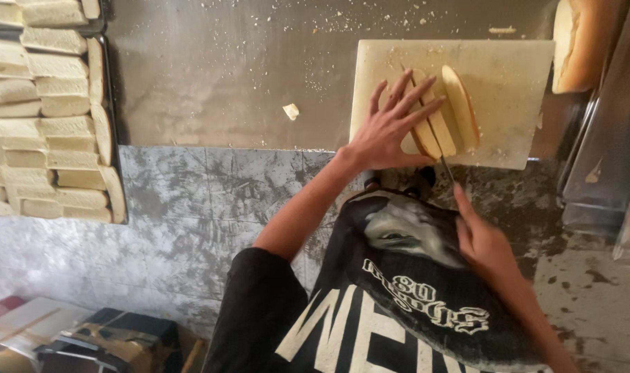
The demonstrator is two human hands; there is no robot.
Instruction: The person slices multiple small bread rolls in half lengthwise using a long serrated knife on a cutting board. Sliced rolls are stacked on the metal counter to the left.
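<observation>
My left hand (391, 124) lies flat with spread fingers on a cut piece of bread loaf (436, 128) on a pale cutting board (515, 76). A separated slice (461, 107) leans just right of the fingers. My right hand (482, 238) is closed on the handle of a thin knife (445, 166), whose blade runs up into the bread between the slices. The handle itself is hidden in the fist.
A dark tray (115, 166) at the left holds several rows of bread slices (49, 124). A whole loaf (577, 45) lies at the top right beside metal tins (605, 152). Crumbs and a bread scrap (291, 110) dot the metal counter. Boxes (87, 335) sit on the floor.
</observation>
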